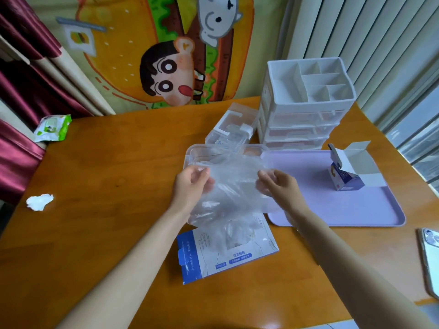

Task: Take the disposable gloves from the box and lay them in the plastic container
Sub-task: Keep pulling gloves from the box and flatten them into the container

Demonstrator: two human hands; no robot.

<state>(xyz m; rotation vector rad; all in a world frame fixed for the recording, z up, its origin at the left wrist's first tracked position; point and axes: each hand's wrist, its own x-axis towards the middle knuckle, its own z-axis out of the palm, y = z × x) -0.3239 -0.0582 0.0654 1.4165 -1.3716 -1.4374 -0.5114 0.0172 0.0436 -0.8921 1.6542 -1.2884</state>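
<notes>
While both hands hold it up over the middle of the desk (107,174), the wad of clear disposable gloves (228,198) hangs as one crumpled sheet, so thin that single gloves cannot be told apart. The left hand (192,184) pinches its upper left edge with curled fingers, and the right hand (278,186) grips the upper right edge the same way; the film blurs the fingertips of both.

The lower folds veil the top of the glove box (228,255), which lies flat near the desk's front edge with an end flap open at its left; any opening in its top cannot be made out. Just beyond the hands lies the plastic container (197,150), whose near wall and inside are largely hidden behind the gloves. Whether its right end rests on the lilac tray (344,210) or only beside it is unclear.

An opened small carton (349,167) stands on the tray. A white drawer unit (306,103) stands near the far right corner, with a clear lidded case (232,127) just left of it. A phone (430,257) at the right edge is cut off by the frame. A wipes packet (53,128) sits at the far left corner, and a crumpled tissue (39,201) lies near the left edge.
</notes>
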